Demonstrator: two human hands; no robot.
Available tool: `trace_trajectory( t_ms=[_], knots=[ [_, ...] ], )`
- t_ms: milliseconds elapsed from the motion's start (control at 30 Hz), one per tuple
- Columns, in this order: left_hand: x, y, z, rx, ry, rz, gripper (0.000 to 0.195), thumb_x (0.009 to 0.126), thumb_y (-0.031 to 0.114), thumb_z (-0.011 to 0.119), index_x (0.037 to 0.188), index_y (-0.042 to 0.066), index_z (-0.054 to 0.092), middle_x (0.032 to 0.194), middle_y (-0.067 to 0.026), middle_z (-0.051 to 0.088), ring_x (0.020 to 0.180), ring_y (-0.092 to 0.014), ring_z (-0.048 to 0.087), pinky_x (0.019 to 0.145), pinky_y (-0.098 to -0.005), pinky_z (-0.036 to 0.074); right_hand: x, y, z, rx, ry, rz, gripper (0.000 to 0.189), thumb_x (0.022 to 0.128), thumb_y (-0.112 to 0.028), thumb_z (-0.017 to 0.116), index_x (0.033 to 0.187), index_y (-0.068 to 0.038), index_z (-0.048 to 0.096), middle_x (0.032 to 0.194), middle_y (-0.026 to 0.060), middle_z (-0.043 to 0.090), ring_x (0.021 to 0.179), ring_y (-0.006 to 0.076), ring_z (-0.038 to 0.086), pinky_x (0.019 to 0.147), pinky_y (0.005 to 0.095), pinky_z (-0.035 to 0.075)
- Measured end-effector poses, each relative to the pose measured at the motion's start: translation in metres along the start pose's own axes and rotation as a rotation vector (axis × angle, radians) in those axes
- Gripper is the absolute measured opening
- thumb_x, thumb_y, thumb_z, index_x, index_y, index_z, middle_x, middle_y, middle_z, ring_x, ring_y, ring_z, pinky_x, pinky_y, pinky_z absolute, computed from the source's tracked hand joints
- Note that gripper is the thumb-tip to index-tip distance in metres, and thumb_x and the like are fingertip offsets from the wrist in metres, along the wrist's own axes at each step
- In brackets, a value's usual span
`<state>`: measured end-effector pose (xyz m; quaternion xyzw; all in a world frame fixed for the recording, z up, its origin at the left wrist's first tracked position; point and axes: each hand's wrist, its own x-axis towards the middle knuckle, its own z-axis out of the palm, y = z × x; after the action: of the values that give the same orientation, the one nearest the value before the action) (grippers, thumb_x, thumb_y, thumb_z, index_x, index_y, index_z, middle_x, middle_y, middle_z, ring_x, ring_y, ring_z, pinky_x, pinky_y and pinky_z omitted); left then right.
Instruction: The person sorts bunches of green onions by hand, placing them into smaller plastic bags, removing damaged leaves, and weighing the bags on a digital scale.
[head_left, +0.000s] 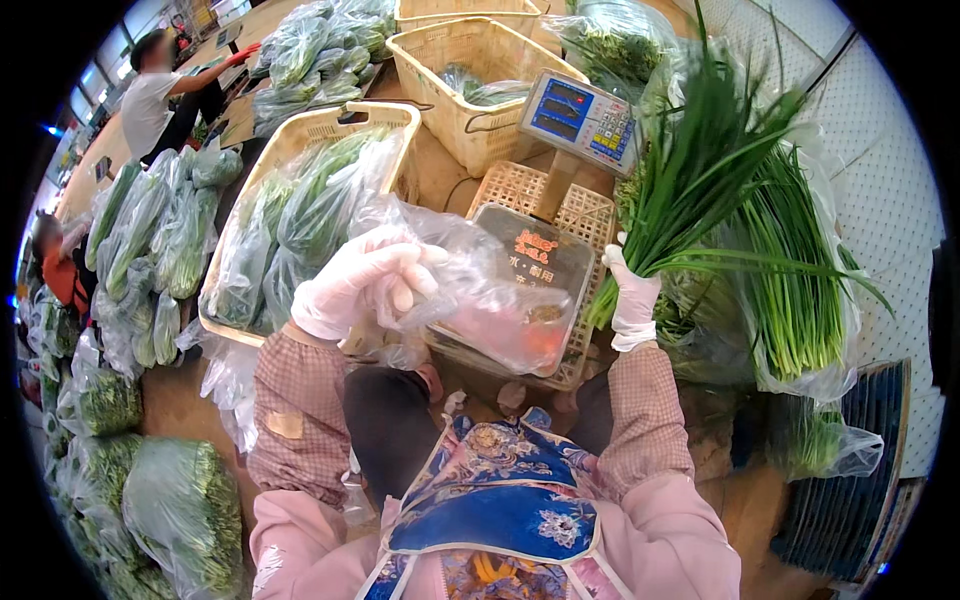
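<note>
My left hand (360, 281), in a whitish glove, is closed on a crumpled clear plastic bag (476, 255) that hangs over the scale's platform. A loose bunch of garlic chives (690, 172) is gripped near its pale stem ends by my gloved right hand (634, 300); the leaves fan up and to the right. Between my hands stands an electronic scale whose dark platform (491, 225) bears writing and rests on an upturned plastic crate (589, 206). Its display and keypad head (577, 120) rises behind. To the right lies a thick pile of chives (799, 300) on clear plastic.
A cream crate (405, 124) of bagged greens is at my left, another crate (420, 56) beyond the scale. Bagged vegetables (154, 225) and bagged leafy bundles (184, 510) cover the left floor. Two people sit far left, one with a red-gloved hand (244, 54). Blue slatted stack (840, 480) at right.
</note>
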<state>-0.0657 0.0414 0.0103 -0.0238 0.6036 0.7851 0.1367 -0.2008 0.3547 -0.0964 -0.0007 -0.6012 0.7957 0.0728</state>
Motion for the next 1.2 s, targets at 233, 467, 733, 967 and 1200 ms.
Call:
trace_trajectory(
  t_ms=[233, 467, 733, 967, 1200],
  knots=[
    [0.001, 0.041, 0.091, -0.047, -0.163, -0.013, 0.042, 0.088, 0.018, 0.049, 0.122, -0.006, 0.048, 0.089, -0.0108, 0.066, 0.055, -0.010, 0.056, 0.049, -0.0181, 0.044, -0.089, -0.094, 0.089, 0.637, -0.327, 0.247, 0.036, 0.079, -0.012, 0.070, 0.111, -0.003, 0.056, 0.100, 0.0038, 0.059, 0.091, 0.0153, 0.059, 0.079, 0.0316, 0.052],
    [-0.035, 0.088, 0.132, 0.006, -0.184, 0.261, 0.042, 0.086, 0.009, 0.043, 0.122, -0.010, 0.046, 0.091, -0.0136, 0.065, 0.064, -0.013, 0.059, 0.056, -0.0151, 0.043, -0.053, 0.004, 0.056, 0.267, -0.323, 0.301, 0.031, 0.083, -0.015, 0.065, 0.111, -0.006, 0.057, 0.106, 0.0057, 0.059, 0.094, 0.0139, 0.056, 0.079, 0.0307, 0.049],
    [-0.021, 0.058, 0.054, 0.196, 0.245, 0.092, 0.027, 0.089, 0.016, 0.051, 0.105, -0.003, 0.060, 0.068, -0.0032, 0.064, 0.040, -0.001, 0.037, 0.036, -0.0146, 0.024, -0.038, -0.019, 0.012, 0.025, -0.482, 0.181, 0.031, 0.085, -0.016, 0.060, 0.115, -0.010, 0.057, 0.111, 0.0074, 0.059, 0.098, 0.0156, 0.056, 0.083, 0.0306, 0.047],
    [-0.017, 0.051, 0.061, 0.270, 0.132, 0.394, 0.038, 0.089, 0.021, 0.053, 0.119, -0.002, 0.052, 0.111, -0.0133, 0.058, 0.081, -0.015, 0.056, 0.068, -0.0249, 0.047, -0.061, 0.059, 0.024, -0.855, -0.917, -0.172, 0.032, 0.087, -0.017, 0.056, 0.119, -0.013, 0.057, 0.115, 0.0089, 0.059, 0.100, 0.0172, 0.055, 0.086, 0.0306, 0.045],
    [-0.045, 0.048, 0.002, 0.341, 0.396, -0.091, 0.018, 0.088, 0.010, 0.052, 0.092, 0.001, 0.067, 0.062, -0.0009, 0.061, 0.040, -0.002, 0.046, 0.037, -0.0169, 0.038, -0.013, 0.082, -0.012, -1.747, -0.788, 0.123, 0.057, 0.073, -0.031, 0.069, 0.125, -0.016, 0.054, 0.122, 0.0110, 0.057, 0.110, 0.0234, 0.053, 0.094, 0.0359, 0.042]
  ],
)
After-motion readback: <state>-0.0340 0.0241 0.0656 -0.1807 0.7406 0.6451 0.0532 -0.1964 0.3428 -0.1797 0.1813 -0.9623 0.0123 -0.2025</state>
